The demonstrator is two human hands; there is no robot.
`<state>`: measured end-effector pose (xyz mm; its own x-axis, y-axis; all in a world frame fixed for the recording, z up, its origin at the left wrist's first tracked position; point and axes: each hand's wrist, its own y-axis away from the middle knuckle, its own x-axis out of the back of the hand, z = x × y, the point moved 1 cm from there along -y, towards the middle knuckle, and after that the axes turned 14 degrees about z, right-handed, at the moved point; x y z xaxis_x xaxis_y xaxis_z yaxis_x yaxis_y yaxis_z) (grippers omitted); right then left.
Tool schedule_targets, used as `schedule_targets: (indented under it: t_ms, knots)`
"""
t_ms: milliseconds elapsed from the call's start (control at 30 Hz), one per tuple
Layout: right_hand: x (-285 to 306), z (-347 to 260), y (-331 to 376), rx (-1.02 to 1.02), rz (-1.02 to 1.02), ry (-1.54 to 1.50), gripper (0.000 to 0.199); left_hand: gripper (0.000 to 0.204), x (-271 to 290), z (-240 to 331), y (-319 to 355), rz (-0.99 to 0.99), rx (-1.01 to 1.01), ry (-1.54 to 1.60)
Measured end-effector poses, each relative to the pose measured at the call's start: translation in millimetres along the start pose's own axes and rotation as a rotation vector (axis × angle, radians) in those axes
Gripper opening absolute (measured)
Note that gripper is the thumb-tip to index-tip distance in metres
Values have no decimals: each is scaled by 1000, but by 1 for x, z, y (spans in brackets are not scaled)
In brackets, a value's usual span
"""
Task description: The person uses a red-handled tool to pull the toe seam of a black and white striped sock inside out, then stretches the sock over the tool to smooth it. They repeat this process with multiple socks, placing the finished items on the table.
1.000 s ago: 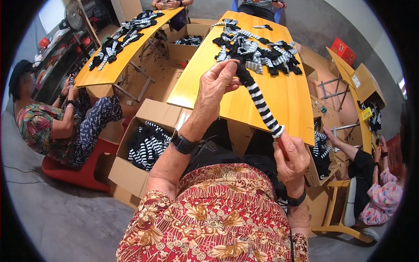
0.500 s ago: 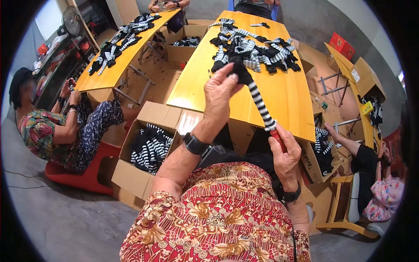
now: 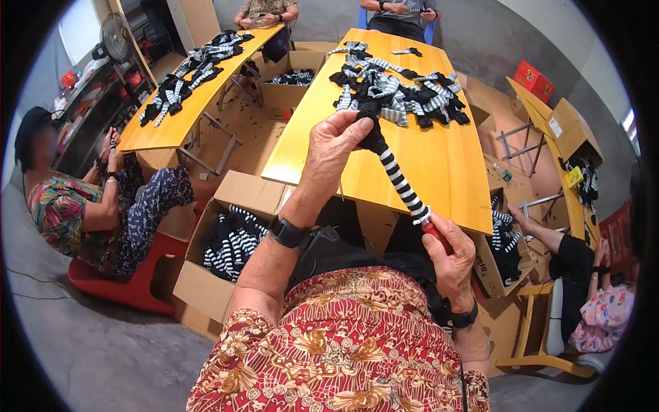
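A black-and-white striped sock (image 3: 397,178) is stretched taut between my hands above the near edge of the yellow wooden table (image 3: 439,165). My left hand (image 3: 333,144) pinches its black toe end, raised high. My right hand (image 3: 449,257) grips the cuff end lower down, where something red shows against my fingers. A pile of similar striped socks (image 3: 395,93) lies on the table further back.
An open cardboard box (image 3: 230,237) with striped socks stands at my left; another box (image 3: 504,240) is at the right. A seated person in floral clothes (image 3: 82,206) is on the left, another sits at the right (image 3: 583,275). A second yellow table (image 3: 185,96) holds more socks.
My left hand has risen and pulled the sock's toe end up and back, while my right hand moved slightly up; the sock stays stretched between them.
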<state>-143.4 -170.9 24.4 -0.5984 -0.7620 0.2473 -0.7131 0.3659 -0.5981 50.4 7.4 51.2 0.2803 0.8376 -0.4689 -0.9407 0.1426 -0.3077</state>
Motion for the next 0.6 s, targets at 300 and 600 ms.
schedule_targets:
  t_ms: [300,600]
  knots:
    - [0,6,8,-159,75,-103,30,20,-15,-3,2,80,16,103]
    - [-6,13,4,-226,125,-217,29,12,-24,-12,11,-42,16,56]
